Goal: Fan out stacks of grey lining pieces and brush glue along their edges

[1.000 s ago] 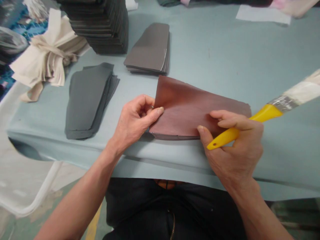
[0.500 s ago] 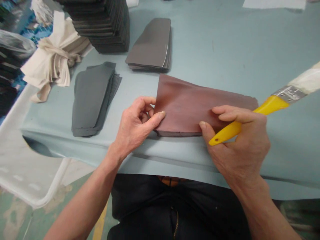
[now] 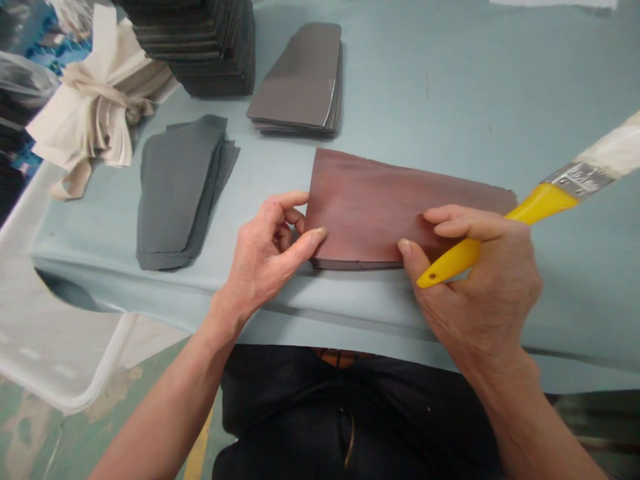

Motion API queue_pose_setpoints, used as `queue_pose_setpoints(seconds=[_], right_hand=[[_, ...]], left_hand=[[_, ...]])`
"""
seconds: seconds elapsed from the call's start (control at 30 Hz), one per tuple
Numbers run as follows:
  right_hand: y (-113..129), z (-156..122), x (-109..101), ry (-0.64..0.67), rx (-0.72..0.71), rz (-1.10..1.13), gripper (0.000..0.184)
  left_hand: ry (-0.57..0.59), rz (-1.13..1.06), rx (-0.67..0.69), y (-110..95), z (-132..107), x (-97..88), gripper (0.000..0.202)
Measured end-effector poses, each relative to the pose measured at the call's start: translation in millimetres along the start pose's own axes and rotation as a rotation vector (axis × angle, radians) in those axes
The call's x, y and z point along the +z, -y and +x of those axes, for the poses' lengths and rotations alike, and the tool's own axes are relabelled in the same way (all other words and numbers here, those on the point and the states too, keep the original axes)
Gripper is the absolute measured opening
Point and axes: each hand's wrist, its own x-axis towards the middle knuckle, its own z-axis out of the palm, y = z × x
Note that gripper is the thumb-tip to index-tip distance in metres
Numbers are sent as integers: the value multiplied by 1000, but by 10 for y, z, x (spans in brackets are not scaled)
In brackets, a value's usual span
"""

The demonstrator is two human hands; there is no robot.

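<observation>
A stack of reddish-brown leather-like pieces (image 3: 370,200) lies on the table in front of me, its near edge showing several layers. My left hand (image 3: 273,250) is closed at the stack's left end, thumb on the top piece and fingers against the side. A paintbrush (image 3: 545,200) with a yellow handle and whitish bristles rests in my right hand (image 3: 485,280), its bristles pointing up and to the right. The thumb and fingertips of that hand also touch the top piece near its right half.
Dark grey pieces (image 3: 177,193) lie fanned at the left. Behind them stand a brownish-grey stack (image 3: 300,80) and a tall black stack (image 3: 200,40). A tied cream cloth bundle (image 3: 100,100) sits at the table's left edge, above a white plastic tray (image 3: 75,373).
The view has shifted slightly, so the things behind sit a little higher and further left. Both hands keep the same hold on the stack and the paintbrush.
</observation>
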Motion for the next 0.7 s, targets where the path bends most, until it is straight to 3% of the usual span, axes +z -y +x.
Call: queue_pose_setpoints(seconds=[0.27,0.37,0.47,0.53,0.63,0.7], right_hand=[[-46,-29,66,-40,-13,-8,25],[-51,-43,102,-53,10,-23,24],[-53,-47,122,-65,15,-51,24],[-56,-45,130,-75,-3,-74,25],[-58,-43,137,-88,-26,-86,26],[-50,-43,141,-90,-28,-86,25]], left_hand=[[-14,-55,-53,52,11,43,53],[-67,70,-12,58,-3,21,54],[-176,323,145,-35,-55,-30,46],[-191,482,302,-162,-126,-31,42],[-47,647,529,-360,-274,87,52],[78,736,582,-425,-370,226,62]])
